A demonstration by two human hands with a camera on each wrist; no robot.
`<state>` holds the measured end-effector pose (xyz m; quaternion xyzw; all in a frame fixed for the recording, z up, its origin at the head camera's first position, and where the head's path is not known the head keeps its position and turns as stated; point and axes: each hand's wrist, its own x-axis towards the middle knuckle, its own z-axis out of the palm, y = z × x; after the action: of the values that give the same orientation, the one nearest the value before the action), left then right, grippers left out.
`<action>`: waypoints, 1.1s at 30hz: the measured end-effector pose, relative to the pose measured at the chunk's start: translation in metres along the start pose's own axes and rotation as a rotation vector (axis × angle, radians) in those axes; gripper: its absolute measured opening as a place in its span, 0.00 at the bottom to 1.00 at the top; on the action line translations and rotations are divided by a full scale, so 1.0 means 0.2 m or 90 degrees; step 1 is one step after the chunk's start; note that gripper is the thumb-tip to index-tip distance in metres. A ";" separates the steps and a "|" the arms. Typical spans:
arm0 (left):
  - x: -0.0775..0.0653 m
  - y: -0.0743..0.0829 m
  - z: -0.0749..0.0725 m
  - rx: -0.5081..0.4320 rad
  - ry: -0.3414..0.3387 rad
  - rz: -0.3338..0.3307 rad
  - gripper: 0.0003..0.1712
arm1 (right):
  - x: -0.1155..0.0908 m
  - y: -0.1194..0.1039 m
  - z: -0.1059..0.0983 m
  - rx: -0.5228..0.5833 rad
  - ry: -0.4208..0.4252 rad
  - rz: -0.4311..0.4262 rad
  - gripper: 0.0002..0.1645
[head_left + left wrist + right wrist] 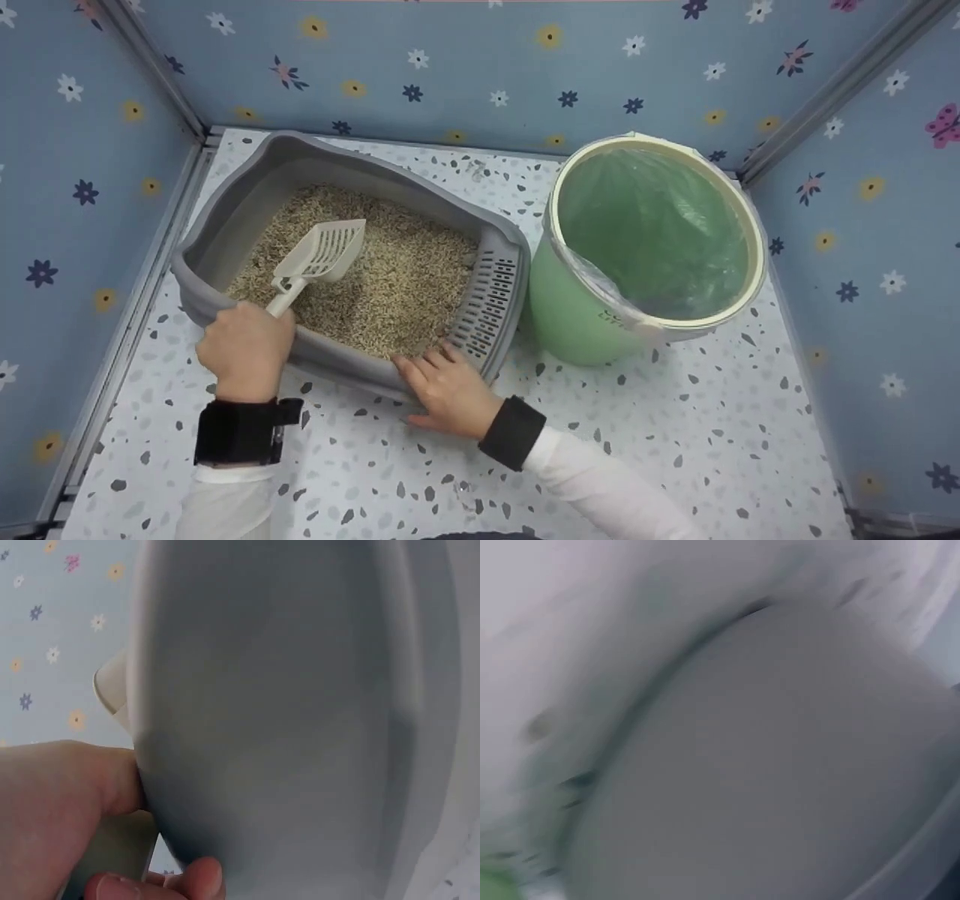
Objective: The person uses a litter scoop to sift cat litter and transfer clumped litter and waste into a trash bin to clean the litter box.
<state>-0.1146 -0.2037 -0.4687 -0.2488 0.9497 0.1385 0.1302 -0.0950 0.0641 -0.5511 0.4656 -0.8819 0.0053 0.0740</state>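
My left hand grips the handle of a cream slotted litter scoop at the near left rim of a grey litter box. The scoop's head is tilted above the brown granular litter; I see nothing in it. With fingers over the near rim and thumb outside, my right hand holds the litter box near its slotted step. In the left wrist view the box's outer wall hides most of the scoop. The right wrist view is blurred, filled by the box wall.
A green bin lined with a clear plastic bag stands just right of the litter box. Both stand on a speckled white surface. Flowered blue panels in metal frames close off the back and sides.
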 end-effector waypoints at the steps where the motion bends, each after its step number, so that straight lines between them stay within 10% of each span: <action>1: 0.02 -0.01 -0.02 0.008 -0.006 -0.004 0.30 | 0.02 -0.04 0.00 -0.010 -0.012 0.028 0.59; 7: 0.14 -0.09 -0.08 0.009 -0.003 -0.026 0.27 | 0.12 -0.18 0.05 -0.068 0.001 0.132 0.51; 15: 0.17 -0.11 -0.06 -0.010 0.021 -0.026 0.31 | 0.11 -0.15 0.11 -0.073 0.137 0.094 0.30; 33: 0.04 -0.08 0.00 -0.020 0.020 -0.032 0.38 | 0.01 0.04 0.11 0.028 0.132 0.010 0.49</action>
<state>-0.1136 -0.2204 -0.4746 -0.2769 0.9427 0.1465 0.1149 -0.1058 0.0660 -0.5724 0.4571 -0.8727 0.0733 0.1551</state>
